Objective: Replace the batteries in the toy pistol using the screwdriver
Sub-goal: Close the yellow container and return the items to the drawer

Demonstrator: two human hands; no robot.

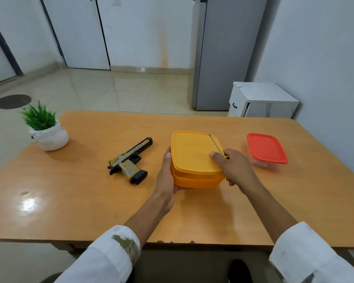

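The toy pistol (130, 160), black with a tan camouflage pattern, lies on its side on the wooden table (90, 201), left of centre. An orange lidded box (194, 158) stands in the middle. My left hand (168, 174) grips the box's left side, thumb on the lid's edge. My right hand (233, 166) holds the screwdriver (217, 146), its thin metal shaft slanting up over the lid, while the thumb presses on the lid. The handle is mostly hidden in the hand.
A clear box with a red lid (266, 149) sits to the right, near the wall. A small potted plant (45, 129) stands at the table's far left corner. Beyond the table are a white cabinet (262, 101) and a grey fridge (223, 54).
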